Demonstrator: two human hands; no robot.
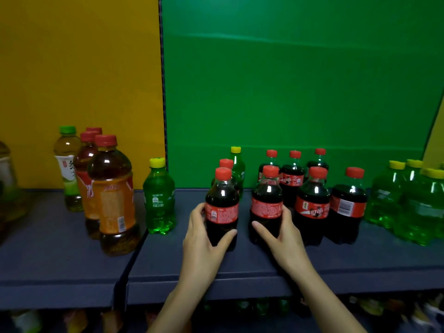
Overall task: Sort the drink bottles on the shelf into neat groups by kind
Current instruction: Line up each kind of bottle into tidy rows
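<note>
Small cola bottles with red caps and red labels stand on the dark blue shelf. My left hand grips the lower body of one cola bottle at the front. My right hand grips the cola bottle beside it. Several more cola bottles stand behind and to the right. One green soda bottle with a yellow cap stands alone to the left. Another green soda bottle sits behind the colas.
Several green soda bottles cluster at the far right. Large iced tea bottles with orange labels and a green tea bottle stand at the left. A yellow panel and a green panel back the shelf. More goods show below the shelf's front edge.
</note>
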